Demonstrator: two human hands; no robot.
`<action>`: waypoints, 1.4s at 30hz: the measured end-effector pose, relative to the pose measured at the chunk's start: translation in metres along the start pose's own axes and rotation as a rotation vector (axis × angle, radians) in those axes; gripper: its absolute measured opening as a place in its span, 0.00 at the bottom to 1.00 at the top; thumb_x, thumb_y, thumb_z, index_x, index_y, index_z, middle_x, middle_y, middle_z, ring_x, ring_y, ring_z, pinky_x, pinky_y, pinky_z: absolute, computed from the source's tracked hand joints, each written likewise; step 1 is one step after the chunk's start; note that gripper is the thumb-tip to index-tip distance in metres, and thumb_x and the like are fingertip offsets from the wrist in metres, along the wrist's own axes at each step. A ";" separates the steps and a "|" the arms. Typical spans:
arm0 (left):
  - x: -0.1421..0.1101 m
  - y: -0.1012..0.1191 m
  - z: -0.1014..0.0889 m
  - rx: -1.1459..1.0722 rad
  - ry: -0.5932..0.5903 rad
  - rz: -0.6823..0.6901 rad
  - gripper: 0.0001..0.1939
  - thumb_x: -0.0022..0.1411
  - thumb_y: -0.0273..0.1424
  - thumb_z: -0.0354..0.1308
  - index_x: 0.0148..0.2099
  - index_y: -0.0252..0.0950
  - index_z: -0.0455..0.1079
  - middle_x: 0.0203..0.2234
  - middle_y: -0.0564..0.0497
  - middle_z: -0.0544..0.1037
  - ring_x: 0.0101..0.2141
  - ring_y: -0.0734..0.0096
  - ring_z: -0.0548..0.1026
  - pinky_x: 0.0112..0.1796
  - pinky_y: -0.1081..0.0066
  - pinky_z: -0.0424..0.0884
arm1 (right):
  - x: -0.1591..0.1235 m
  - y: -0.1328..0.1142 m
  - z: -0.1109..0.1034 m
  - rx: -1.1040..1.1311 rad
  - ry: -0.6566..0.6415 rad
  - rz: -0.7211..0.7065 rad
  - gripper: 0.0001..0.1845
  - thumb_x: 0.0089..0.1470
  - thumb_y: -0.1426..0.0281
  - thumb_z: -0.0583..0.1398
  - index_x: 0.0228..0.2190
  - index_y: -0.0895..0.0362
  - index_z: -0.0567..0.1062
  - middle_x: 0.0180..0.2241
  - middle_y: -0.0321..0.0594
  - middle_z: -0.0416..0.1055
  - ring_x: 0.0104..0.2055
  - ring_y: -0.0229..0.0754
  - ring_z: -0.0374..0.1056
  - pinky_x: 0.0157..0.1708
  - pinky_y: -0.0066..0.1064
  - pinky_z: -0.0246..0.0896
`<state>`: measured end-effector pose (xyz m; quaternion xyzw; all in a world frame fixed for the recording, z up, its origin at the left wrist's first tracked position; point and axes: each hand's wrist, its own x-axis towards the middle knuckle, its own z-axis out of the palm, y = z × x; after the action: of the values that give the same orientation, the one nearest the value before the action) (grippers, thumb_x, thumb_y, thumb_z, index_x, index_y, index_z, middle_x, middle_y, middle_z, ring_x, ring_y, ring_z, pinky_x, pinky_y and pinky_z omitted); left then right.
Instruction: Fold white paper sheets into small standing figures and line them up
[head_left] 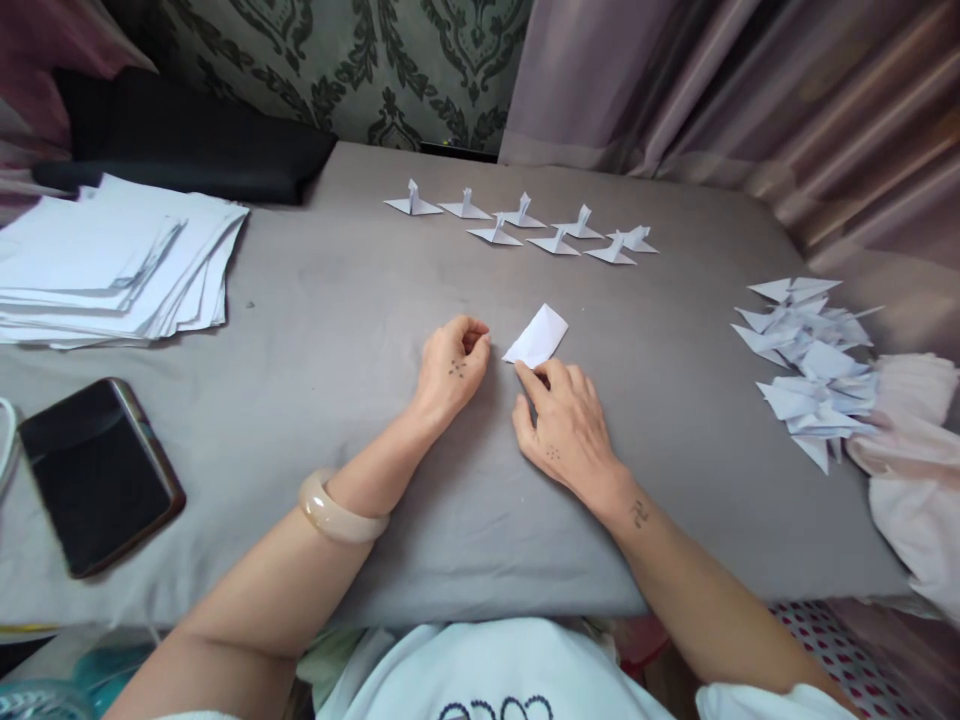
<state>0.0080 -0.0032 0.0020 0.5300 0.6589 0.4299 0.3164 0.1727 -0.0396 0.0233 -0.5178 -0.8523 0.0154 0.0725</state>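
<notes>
A small folded piece of white paper [538,336] lies flat on the grey cloth in front of me, with crease lines across it. The index fingertip of my right hand [566,415] touches its near edge; the thumb is held apart and the other fingers are bent. Just left of the paper, my left hand [454,365] rests with its fingers curled in and nothing visible in them. A gap separates it from the paper. Beyond both hands stand several folded paper birds [555,242] in two rows.
At the left are a stack of white paper sheets [202,270], a black cloth [187,135] and a dark tablet-like device [97,480]. More folded paper pieces [821,385] are heaped at the right, beside a pale pink cloth [919,470]. Curtains [637,80] hang behind the grey-covered table [315,320].
</notes>
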 end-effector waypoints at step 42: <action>-0.010 -0.007 0.000 0.407 -0.195 0.469 0.18 0.58 0.20 0.48 0.46 0.34 0.74 0.43 0.43 0.73 0.43 0.61 0.70 0.45 0.62 0.69 | 0.017 0.019 -0.003 0.162 0.037 0.235 0.22 0.54 0.71 0.54 0.51 0.60 0.68 0.44 0.51 0.71 0.44 0.49 0.68 0.42 0.38 0.59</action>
<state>0.0072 -0.0136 -0.0047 0.7585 0.5578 0.2979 0.1578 0.1821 -0.0162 0.0258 -0.6067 -0.7802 0.0830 0.1276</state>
